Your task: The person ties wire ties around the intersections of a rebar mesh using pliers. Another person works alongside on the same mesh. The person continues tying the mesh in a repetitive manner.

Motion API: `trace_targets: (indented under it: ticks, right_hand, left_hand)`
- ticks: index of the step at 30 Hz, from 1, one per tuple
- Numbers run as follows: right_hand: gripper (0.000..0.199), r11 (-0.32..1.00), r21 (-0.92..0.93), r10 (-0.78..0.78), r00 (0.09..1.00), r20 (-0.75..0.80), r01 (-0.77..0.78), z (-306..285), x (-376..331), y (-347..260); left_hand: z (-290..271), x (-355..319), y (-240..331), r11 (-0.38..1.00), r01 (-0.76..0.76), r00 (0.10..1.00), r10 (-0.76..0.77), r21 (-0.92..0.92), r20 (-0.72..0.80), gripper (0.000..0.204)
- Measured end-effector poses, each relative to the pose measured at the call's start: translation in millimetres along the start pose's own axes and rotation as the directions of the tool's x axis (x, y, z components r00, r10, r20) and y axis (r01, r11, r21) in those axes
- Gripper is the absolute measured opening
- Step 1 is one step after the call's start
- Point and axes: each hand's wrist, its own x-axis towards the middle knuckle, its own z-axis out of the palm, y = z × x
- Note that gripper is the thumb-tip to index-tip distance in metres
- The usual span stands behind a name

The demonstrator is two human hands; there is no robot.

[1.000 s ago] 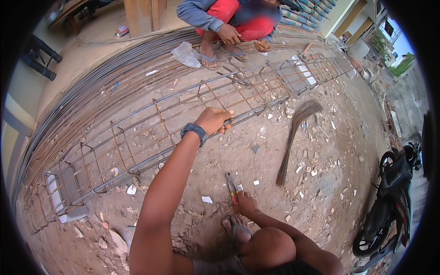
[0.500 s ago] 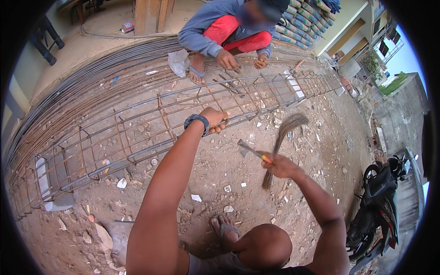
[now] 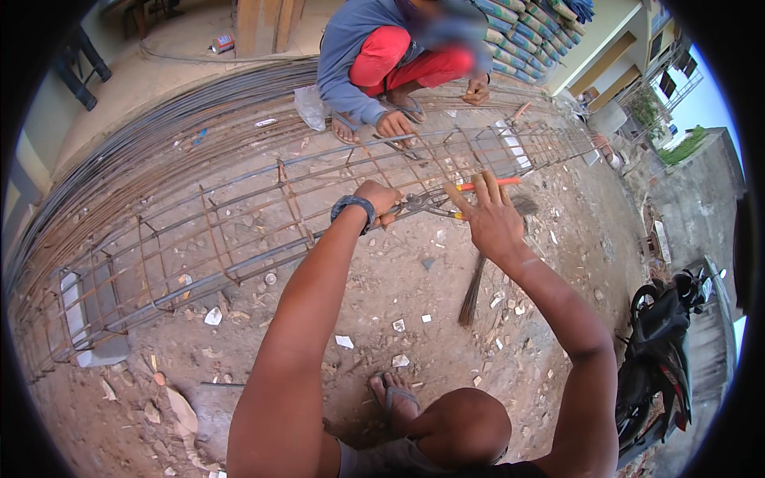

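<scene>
A long rusty rebar cage (image 3: pixel 263 227) stretches across the ground in front of me. My left hand (image 3: pixel 378 201), a dark band at its wrist, is closed at the near upper bar of the cage. What its fingertips pinch there is too small to tell. My right hand (image 3: pixel 494 225) holds a pair of pincers (image 3: pixel 416 204) with orange-red and yellow grips. The handles are spread apart and some of my fingers stretch over them. The jaws of the pincers meet the cage just beside my left fingers.
Across the cage squats a co-worker (image 3: pixel 358 68), one hand down at the bars. A twig broom (image 3: pixel 472 295) lies on the rubble-strewn ground. White blocks (image 3: pixel 76 311) prop the cage. Loose rebar (image 3: pixel 159 135) runs behind it. A motorcycle (image 3: pixel 657 358) stands at right; stacked sacks (image 3: pixel 530 36) behind.
My right hand has raised the pincers up and left to the cage, and their handles have spread. The co-worker has leaned and lowered one hand to the bars. My left hand has barely moved.
</scene>
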Motion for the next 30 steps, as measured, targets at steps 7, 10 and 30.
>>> trace_targets:
  ticks: [7, 10, 30]
  right_hand:
    - [0.057, 0.998, -0.035, -0.039, 0.989, 0.142, 0.044, -19, 20, 0]
    - [0.044, 0.984, -0.122, -0.089, 0.959, 0.269, 0.126, -42, 22, 0]
    - [0.043, 0.638, 0.603, 0.174, 0.853, 0.493, -0.479, 5, -49, -71]
  left_hand:
    - [-2, 7, -7, 0.991, 0.019, 1.000, -0.021, -0.130, -0.015, 0.055]
    - [-2, 9, -9, 0.997, -0.019, 1.000, 0.020, -0.076, 0.009, 0.059]
    - [7, 13, -9, 0.992, -0.020, 0.999, 0.016, -0.121, -0.038, 0.045]
